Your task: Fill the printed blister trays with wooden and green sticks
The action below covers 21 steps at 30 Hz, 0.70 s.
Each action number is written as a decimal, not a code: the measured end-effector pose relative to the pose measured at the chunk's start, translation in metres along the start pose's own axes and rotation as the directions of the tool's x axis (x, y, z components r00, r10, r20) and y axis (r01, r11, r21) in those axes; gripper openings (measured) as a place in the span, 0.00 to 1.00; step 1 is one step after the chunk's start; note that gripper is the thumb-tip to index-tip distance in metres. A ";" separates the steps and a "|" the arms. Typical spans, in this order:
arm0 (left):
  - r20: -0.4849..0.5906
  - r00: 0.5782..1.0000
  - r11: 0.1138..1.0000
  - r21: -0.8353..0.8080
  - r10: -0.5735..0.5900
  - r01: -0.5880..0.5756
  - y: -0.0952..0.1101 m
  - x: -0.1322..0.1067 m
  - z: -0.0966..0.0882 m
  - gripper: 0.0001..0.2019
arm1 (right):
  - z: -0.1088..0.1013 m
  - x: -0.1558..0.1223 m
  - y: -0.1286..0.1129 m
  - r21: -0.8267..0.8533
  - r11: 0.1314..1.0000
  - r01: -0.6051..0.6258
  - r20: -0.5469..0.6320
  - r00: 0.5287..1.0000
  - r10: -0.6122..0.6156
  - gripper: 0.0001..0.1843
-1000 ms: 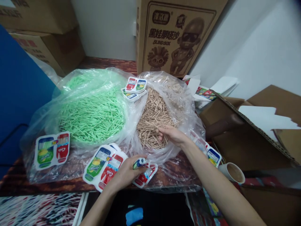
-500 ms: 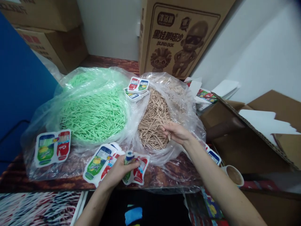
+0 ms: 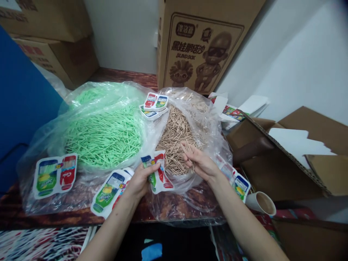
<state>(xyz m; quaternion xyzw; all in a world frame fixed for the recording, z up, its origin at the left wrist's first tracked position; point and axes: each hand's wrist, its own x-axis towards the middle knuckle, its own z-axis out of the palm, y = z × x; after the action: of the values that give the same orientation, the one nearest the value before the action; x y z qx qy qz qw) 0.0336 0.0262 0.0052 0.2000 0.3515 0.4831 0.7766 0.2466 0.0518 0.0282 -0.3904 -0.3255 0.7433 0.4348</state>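
My left hand (image 3: 140,181) grips a small printed packet (image 3: 159,173) with a green and a red bottle picture, held upright in front of a clear bag of tan wooden sticks (image 3: 176,139). My right hand (image 3: 199,163) is pinched on a small bunch of tan sticks (image 3: 189,152) just above that pile, close to the packet. To the left lies a clear bag of green sticks (image 3: 104,136).
More printed packets lie on the table: one at the left (image 3: 54,175), some by my left wrist (image 3: 107,192), a stack between the bags (image 3: 154,103), one at the right (image 3: 240,186). A paper cup (image 3: 261,204), open cardboard boxes (image 3: 285,152) and a printed carton (image 3: 201,47) stand around.
My left hand lifted the packet off the table and turned it upright. My right hand picked a bunch of tan sticks out of the pile and drew it toward the packet.
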 end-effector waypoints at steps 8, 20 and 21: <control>0.010 1.000 0.999 -0.032 -0.007 0.008 -0.010 0.008 -0.002 0.18 | 0.000 -0.003 0.012 0.051 0.998 -0.038 0.052 0.998 0.035 0.28; -0.325 0.944 0.997 -0.071 -0.054 0.032 -0.002 -0.052 -0.055 0.14 | 0.058 -0.028 0.084 -0.181 0.977 0.111 0.014 0.994 -0.110 0.08; -0.339 0.939 0.997 -0.074 -0.059 0.036 -0.002 -0.053 -0.057 0.13 | 0.063 -0.031 0.095 -0.250 0.953 0.170 0.000 0.984 -0.176 0.06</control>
<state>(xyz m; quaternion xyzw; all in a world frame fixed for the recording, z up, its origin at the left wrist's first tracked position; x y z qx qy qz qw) -0.0226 -0.0239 -0.0158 0.0785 0.4690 0.5032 0.7216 0.1651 -0.0243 -0.0101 -0.4202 -0.4444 0.6512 0.4494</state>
